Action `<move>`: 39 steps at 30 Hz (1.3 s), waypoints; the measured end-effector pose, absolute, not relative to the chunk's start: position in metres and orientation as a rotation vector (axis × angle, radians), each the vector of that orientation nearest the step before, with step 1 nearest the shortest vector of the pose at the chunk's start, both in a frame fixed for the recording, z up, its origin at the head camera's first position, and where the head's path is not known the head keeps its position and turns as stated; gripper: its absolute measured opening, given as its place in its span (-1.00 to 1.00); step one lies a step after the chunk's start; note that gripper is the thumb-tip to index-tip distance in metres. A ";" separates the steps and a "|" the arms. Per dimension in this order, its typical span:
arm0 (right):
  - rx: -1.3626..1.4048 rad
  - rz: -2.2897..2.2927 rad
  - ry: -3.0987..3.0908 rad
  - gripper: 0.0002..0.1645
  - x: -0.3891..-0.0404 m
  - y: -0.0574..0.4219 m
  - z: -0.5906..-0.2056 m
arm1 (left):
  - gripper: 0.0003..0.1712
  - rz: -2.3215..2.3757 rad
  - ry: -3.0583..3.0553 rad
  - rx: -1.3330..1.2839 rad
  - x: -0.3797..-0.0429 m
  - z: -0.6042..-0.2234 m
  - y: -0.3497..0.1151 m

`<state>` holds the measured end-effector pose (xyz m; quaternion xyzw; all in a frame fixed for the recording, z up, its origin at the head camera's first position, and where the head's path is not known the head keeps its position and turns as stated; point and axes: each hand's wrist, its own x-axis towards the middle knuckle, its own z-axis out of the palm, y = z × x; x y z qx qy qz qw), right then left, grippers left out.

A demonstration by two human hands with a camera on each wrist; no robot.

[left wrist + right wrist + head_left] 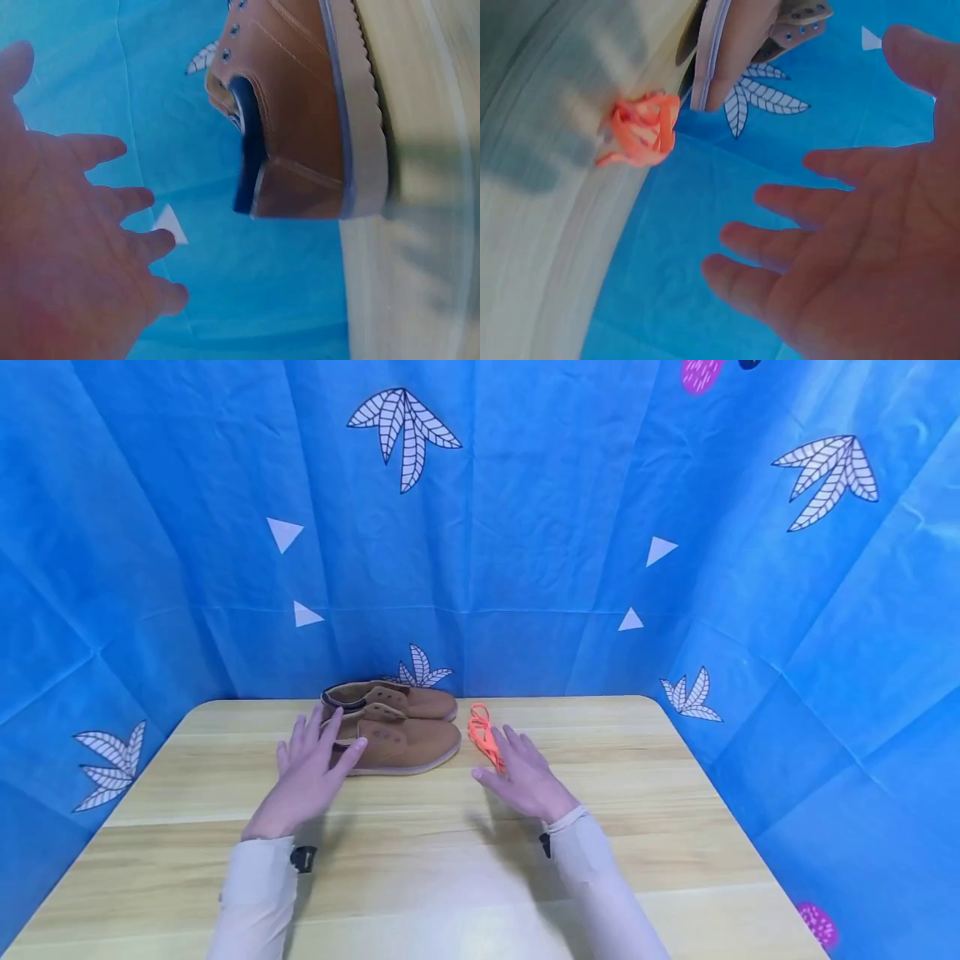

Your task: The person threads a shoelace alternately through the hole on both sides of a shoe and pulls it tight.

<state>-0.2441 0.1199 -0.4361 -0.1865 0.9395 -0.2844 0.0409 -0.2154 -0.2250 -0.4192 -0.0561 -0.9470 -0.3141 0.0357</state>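
Note:
Two brown lace-up shoes without laces lie side by side at the table's back, toes to the right: a nearer shoe (420, 745) and a farther shoe (431, 700). My left hand (306, 777) hovers by their heels with fingers spread, holding nothing; the left wrist view shows a gap between it and the shoe's heel (300, 180). A bundle of orange shoelaces (483, 735) lies right of the toes. Over its near end is my right hand (528, 779), fingers straight and apart; in the right wrist view the shoelace bundle (641, 131) stays apart from the fingers.
The light wood table (420, 860) ends at a blue curtain (555, 527) printed with leaves and triangles, which also hangs along both sides. Both forearms reach in from the near edge, and dark wrist straps (303, 858) show at the cuffs.

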 end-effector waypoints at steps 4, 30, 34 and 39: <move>-0.662 -0.937 2.814 0.02 -0.248 0.117 -0.439 | -0.01 -1.010 -2.908 -0.154 -0.218 -0.423 -0.238; -0.025 -2.067 1.738 -0.16 -0.308 0.068 -0.476 | 0.07 -2.053 -2.665 0.231 -0.238 -0.466 -0.275; 0.024 -2.076 1.710 -0.12 -0.313 0.066 -0.472 | 0.02 -2.356 -2.410 0.221 -0.239 -0.471 -0.273; 0.038 -2.115 1.627 -0.27 -0.317 0.060 -0.476 | 0.08 -2.589 -2.168 0.230 -0.236 -0.477 -0.278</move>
